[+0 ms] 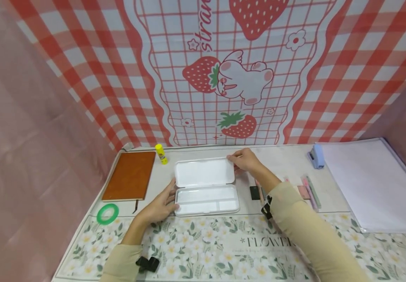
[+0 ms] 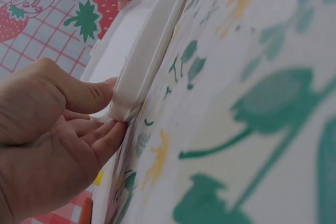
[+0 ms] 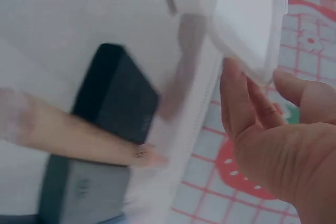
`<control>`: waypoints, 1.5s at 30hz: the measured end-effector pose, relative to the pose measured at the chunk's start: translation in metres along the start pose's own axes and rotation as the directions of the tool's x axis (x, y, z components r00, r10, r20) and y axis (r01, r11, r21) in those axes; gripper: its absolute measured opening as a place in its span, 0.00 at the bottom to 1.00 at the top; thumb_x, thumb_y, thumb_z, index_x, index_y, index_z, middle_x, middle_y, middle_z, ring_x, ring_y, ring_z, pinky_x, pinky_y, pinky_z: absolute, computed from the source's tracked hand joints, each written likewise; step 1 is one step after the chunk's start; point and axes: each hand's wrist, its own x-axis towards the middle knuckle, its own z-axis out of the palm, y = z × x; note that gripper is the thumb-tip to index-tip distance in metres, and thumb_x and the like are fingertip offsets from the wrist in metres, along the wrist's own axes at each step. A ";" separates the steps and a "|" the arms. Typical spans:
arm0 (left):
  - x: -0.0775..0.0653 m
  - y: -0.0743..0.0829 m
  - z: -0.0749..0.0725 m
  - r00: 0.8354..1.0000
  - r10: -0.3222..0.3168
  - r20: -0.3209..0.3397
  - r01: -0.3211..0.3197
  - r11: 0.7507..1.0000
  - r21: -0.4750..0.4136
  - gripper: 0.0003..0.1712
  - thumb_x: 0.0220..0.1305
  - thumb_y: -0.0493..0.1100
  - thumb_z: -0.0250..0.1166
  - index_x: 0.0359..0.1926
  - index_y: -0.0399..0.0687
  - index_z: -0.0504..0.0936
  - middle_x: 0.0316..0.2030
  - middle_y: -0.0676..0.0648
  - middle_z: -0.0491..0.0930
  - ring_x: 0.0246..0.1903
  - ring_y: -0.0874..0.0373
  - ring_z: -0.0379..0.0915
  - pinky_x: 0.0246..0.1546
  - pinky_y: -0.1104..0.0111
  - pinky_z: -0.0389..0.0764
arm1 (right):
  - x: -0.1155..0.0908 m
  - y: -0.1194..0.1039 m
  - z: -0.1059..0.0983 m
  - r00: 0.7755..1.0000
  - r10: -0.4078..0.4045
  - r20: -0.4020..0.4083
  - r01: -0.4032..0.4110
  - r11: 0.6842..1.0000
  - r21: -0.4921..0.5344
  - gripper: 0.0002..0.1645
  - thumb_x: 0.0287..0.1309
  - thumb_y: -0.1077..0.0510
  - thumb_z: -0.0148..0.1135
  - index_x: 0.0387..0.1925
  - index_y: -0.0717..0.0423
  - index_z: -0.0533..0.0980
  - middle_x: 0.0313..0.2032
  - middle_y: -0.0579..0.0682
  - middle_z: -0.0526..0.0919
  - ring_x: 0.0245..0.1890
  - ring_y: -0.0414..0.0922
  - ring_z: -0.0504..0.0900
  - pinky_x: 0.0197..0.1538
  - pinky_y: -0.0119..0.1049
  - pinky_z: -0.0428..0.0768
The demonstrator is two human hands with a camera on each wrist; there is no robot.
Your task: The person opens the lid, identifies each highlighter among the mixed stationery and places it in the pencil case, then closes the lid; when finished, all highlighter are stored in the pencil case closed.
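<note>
A white pencil case [image 1: 206, 199] lies with its lid [image 1: 204, 172] swung back, showing a divided inside with nothing in it. At the case's left end, my left hand [image 1: 158, 206] holds the near corner. The left wrist view shows the thumb of the left hand [image 2: 58, 114] on the case wall [image 2: 142, 61], with fingertips at its lower edge. My right hand [image 1: 246, 159] pinches the lid's far right corner. In the right wrist view, the right hand [image 3: 286, 135] has its thumb on one side of the lid [image 3: 247, 19] and its fingers on the other.
To the left are a brown notebook [image 1: 130, 176], a yellow glue stick [image 1: 161, 154] and a green tape roll [image 1: 99, 215]. A dark eraser [image 1: 254, 192], pens [image 1: 311, 192], a blue stapler [image 1: 316, 156] and a white sheet [image 1: 372, 184] lie to the right.
</note>
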 end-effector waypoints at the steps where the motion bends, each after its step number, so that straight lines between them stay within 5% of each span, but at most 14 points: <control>1: 0.000 0.000 0.000 1.000 0.000 -0.003 0.000 1.000 0.006 0.52 0.61 0.28 0.58 0.75 0.51 0.34 0.69 0.34 0.54 0.66 0.42 0.57 0.66 0.55 0.62 | 0.001 0.003 0.000 1.000 0.024 -0.002 -0.023 0.999 0.037 0.24 0.64 0.51 0.57 0.50 0.67 0.76 0.36 0.59 0.80 0.31 0.46 0.83 0.37 0.39 0.85; 5: 0.000 0.000 0.001 1.000 -0.006 -0.007 0.006 0.999 0.033 0.52 0.61 0.29 0.60 0.75 0.50 0.36 0.68 0.36 0.56 0.67 0.44 0.57 0.66 0.56 0.62 | 0.003 0.011 -0.001 0.995 0.097 0.021 -0.099 0.979 0.178 0.23 0.63 0.51 0.58 0.48 0.68 0.75 0.32 0.56 0.80 0.27 0.43 0.83 0.39 0.38 0.85; 8: 0.000 0.000 0.002 1.000 -0.010 0.000 0.010 0.999 0.036 0.52 0.61 0.29 0.60 0.75 0.49 0.36 0.69 0.37 0.56 0.67 0.44 0.56 0.66 0.56 0.61 | 0.001 0.013 -0.002 0.996 0.088 0.019 -0.090 0.980 0.179 0.22 0.63 0.52 0.58 0.49 0.67 0.75 0.32 0.56 0.81 0.28 0.45 0.84 0.41 0.39 0.85; 13: 0.000 0.001 0.002 1.000 -0.014 0.008 0.014 1.000 0.028 0.51 0.61 0.28 0.59 0.75 0.49 0.37 0.70 0.37 0.52 0.68 0.45 0.54 0.66 0.57 0.61 | -0.007 0.010 -0.012 1.000 -0.020 0.001 0.020 1.000 0.018 0.18 0.62 0.57 0.57 0.49 0.66 0.76 0.35 0.62 0.83 0.34 0.53 0.84 0.41 0.44 0.84; 16: -0.001 0.002 0.003 1.000 -0.014 0.006 0.014 0.999 0.029 0.51 0.61 0.28 0.59 0.75 0.49 0.37 0.71 0.37 0.51 0.68 0.45 0.54 0.66 0.57 0.61 | -0.016 0.009 -0.024 0.996 -0.090 -0.014 0.086 0.985 -0.152 0.18 0.60 0.59 0.58 0.48 0.67 0.76 0.34 0.63 0.84 0.32 0.54 0.84 0.37 0.43 0.84; 21: -0.002 0.001 0.003 1.000 -0.001 0.013 0.000 1.000 0.031 0.51 0.61 0.27 0.59 0.74 0.47 0.36 0.72 0.38 0.48 0.68 0.45 0.54 0.66 0.57 0.61 | -0.039 0.011 -0.040 0.985 -0.169 -0.041 0.122 0.844 -0.523 0.16 0.54 0.56 0.62 0.40 0.64 0.80 0.34 0.59 0.84 0.24 0.47 0.78 0.29 0.38 0.77; 26: -0.001 0.002 0.001 0.999 0.036 0.018 -0.037 0.998 0.042 0.50 0.61 0.27 0.59 0.74 0.44 0.36 0.71 0.38 0.49 0.67 0.44 0.55 0.65 0.58 0.63 | -0.054 0.022 -0.047 0.993 -0.102 -0.052 0.044 0.760 -0.648 0.11 0.50 0.54 0.65 0.25 0.60 0.79 0.24 0.53 0.81 0.21 0.46 0.73 0.23 0.36 0.72; 34: 0.002 0.003 -0.002 0.999 0.028 -0.025 -0.028 0.999 0.017 0.43 0.64 0.30 0.56 0.74 0.44 0.43 0.69 0.40 0.58 0.66 0.46 0.59 0.64 0.58 0.66 | -0.055 0.036 -0.041 0.991 -0.131 -0.040 0.073 0.751 -0.656 0.10 0.41 0.58 0.64 0.13 0.55 0.74 0.13 0.47 0.71 0.15 0.43 0.67 0.17 0.33 0.65; 45: 0.003 -0.001 -0.003 0.999 0.045 -0.021 -0.045 0.999 -0.020 0.40 0.66 0.31 0.54 0.73 0.41 0.43 0.68 0.38 0.58 0.67 0.46 0.57 0.64 0.56 0.64 | -0.050 0.044 -0.035 0.986 -0.143 -0.083 0.052 0.744 -0.666 0.15 0.39 0.60 0.62 0.08 0.51 0.66 0.10 0.43 0.63 0.14 0.42 0.60 0.15 0.32 0.58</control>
